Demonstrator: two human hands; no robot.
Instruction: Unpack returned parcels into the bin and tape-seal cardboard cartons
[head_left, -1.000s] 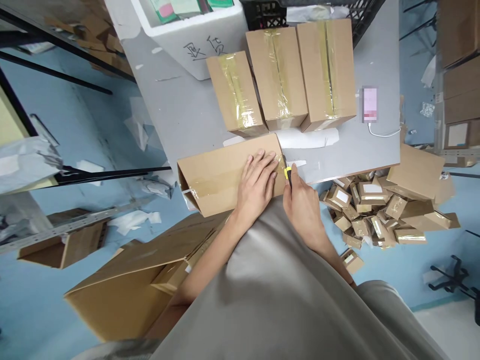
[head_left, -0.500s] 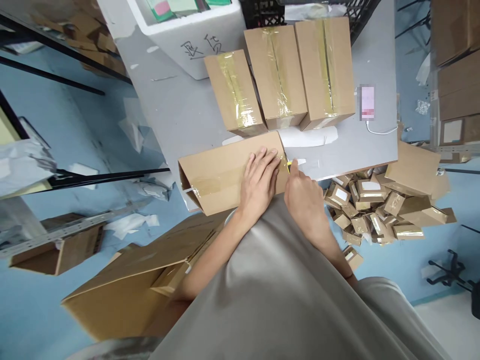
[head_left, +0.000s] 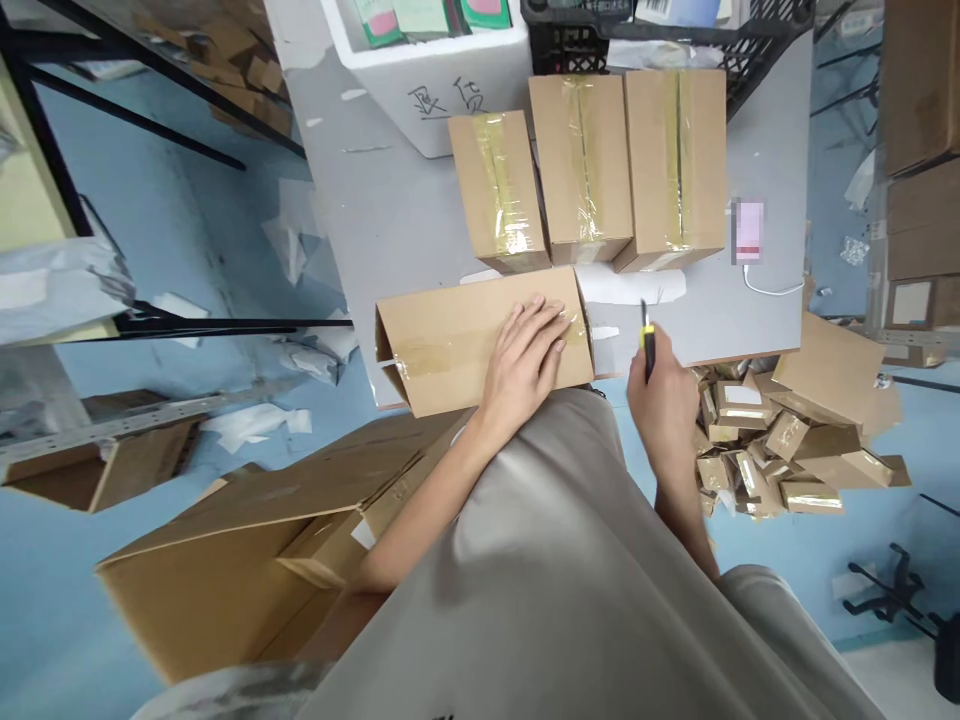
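Observation:
A long cardboard box [head_left: 450, 345] lies along the near edge of the grey table, its left end uncovered and tape across its top and right end. My left hand [head_left: 523, 355] rests on the right part of its top, fingers stretched out flat. To the right of the box and apart from it, my right hand [head_left: 661, 395] grips a yellow and black utility knife [head_left: 647, 342], blade pointing away from me. Behind the box stand three taped cardboard boxes: a left one [head_left: 499, 190], a middle one [head_left: 583, 170] and a right one [head_left: 675, 170].
A white foam box [head_left: 442, 85] and a black crate [head_left: 757, 60] stand at the back. A phone [head_left: 748, 230] with a cable lies at the right on the table [head_left: 390, 220]. Small boxes [head_left: 765, 430] are heaped below right; a large open carton [head_left: 217, 560] stands below left.
My right hand has drawn the knife away from the box's right end, out to the right. My left hand stays flat on the box. The view has shifted slightly.

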